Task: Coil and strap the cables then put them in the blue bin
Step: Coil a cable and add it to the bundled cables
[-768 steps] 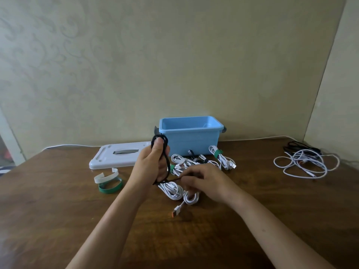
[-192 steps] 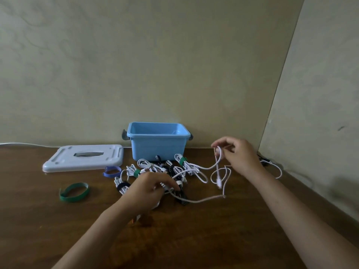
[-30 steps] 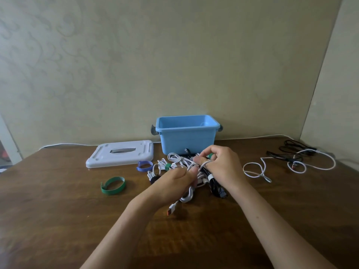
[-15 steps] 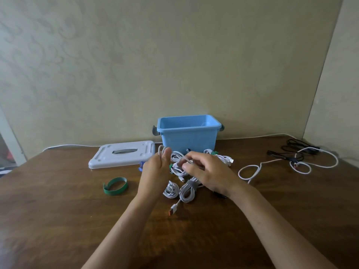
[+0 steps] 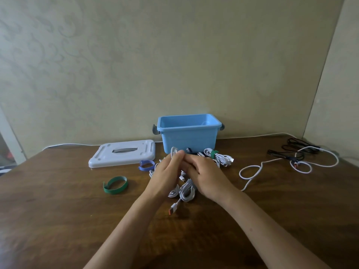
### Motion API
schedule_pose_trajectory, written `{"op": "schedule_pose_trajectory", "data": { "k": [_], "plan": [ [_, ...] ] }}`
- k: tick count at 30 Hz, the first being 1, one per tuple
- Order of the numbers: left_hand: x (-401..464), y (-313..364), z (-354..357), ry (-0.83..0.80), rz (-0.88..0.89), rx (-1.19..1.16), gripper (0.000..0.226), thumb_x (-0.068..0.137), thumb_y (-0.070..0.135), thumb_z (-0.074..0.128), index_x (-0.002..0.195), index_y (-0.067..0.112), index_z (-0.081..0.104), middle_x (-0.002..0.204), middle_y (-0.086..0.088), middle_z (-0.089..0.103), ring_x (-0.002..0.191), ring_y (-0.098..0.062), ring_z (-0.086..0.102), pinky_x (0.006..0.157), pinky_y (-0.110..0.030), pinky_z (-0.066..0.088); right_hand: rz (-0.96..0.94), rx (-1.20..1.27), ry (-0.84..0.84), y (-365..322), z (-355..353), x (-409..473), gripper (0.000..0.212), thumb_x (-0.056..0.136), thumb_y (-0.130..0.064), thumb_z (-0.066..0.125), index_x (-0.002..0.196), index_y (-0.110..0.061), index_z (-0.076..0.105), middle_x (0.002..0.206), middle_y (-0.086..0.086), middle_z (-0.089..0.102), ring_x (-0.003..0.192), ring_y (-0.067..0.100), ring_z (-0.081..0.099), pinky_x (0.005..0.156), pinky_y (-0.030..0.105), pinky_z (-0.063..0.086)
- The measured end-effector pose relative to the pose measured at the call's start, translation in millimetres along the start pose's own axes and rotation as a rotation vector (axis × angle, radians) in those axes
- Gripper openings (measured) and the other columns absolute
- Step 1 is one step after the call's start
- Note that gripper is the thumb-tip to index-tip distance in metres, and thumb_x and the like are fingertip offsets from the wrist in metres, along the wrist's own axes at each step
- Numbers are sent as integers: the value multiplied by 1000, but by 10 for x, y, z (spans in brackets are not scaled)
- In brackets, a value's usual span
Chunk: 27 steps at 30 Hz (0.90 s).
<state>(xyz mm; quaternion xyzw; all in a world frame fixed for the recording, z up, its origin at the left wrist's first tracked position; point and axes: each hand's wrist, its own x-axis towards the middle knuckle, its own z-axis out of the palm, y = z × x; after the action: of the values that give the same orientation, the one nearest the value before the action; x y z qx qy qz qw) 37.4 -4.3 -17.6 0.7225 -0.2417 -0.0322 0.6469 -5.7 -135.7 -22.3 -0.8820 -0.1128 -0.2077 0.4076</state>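
The open blue bin (image 5: 189,133) stands against the back wall. In front of it lies a pile of coiled, strapped white and black cables (image 5: 185,192), one coil with a green strap (image 5: 214,153). My left hand (image 5: 166,176) grips a white cable (image 5: 173,151) whose loops stick up above its fingers. My right hand (image 5: 206,176) meets it fingertip to fingertip and pinches the same cable. The loose end of that white cable (image 5: 250,172) trails off to the right across the table.
A white bin lid (image 5: 122,153) lies left of the bin. A blue strap (image 5: 146,165) and a green strap (image 5: 115,185) lie loose on the wooden table. Black cables (image 5: 297,150) sit tangled at the far right near the wall corner.
My hands have drawn together above the pile. The loose white cable on the right has been pulled in and looped up in my left hand.
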Motion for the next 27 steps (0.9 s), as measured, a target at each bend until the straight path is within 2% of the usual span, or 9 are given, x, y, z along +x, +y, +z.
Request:
{"op": "schedule_pose_trajectory", "data": {
  "k": [1,3,8,11,13,16,18,23,27],
  "plan": [
    [9,-14,1,1,-1,13,37,106,40,37,89,19,62,53,5,48,48,-7,45,50,-31,38,-7,-12,-13,-15,11,-10,30,106,-38,50,132,-33,64,117,-11,73,108,2,65,91,23,53],
    [25,-45,0,9,4,37,43,107,39,32,77,19,56,50,14,50,47,-2,45,52,-23,34,-10,-28,-30,-46,23,-23,28,106,-38,50,129,-31,65,112,-11,74,102,1,67,87,22,54],
    [92,-54,-97,194,48,50,55,107,43,24,83,8,58,57,0,50,54,-13,46,56,-34,38,164,-118,-97,-60,-47,-1,32,102,-54,47,110,-29,66,97,-9,73,90,5,67,83,36,56],
    [131,-65,-159,278,62,-2,54,108,41,22,95,2,56,58,-8,53,52,-16,50,52,-29,42,163,-204,-172,-73,-38,-11,32,107,-46,41,99,-27,66,84,-5,66,82,18,64,74,39,49],
    [131,-49,-155,269,71,-43,50,108,40,23,99,3,56,61,-8,58,54,-16,55,53,-27,47,128,-214,-233,-71,56,-36,32,108,-42,41,91,-26,64,78,-8,59,81,18,60,71,37,43],
    [120,-21,-142,234,90,-120,44,109,35,26,101,4,56,66,-7,65,67,-25,62,69,-39,53,123,-230,-274,-20,221,-23,28,107,-38,43,85,-34,60,75,-13,55,83,15,58,74,33,40],
    [97,34,-142,201,78,-270,40,109,32,28,100,3,54,65,-8,61,65,-27,63,65,-36,56,119,-216,-265,12,259,-16,33,107,-36,43,81,-30,62,72,-14,58,81,16,61,76,34,43],
    [65,85,-143,115,40,-391,42,107,41,33,87,10,52,59,-2,30,46,-14,28,43,-26,28,67,-247,-284,53,200,-32,43,105,-48,43,83,-22,70,84,-6,70,81,13,64,78,36,47],
    [65,114,-269,16,48,-454,42,106,43,34,87,10,51,60,-1,20,47,-12,15,44,-27,14,69,-322,-247,142,29,-8,50,96,-65,49,81,-22,68,77,-7,68,72,5,62,71,33,49]
  ]
}}
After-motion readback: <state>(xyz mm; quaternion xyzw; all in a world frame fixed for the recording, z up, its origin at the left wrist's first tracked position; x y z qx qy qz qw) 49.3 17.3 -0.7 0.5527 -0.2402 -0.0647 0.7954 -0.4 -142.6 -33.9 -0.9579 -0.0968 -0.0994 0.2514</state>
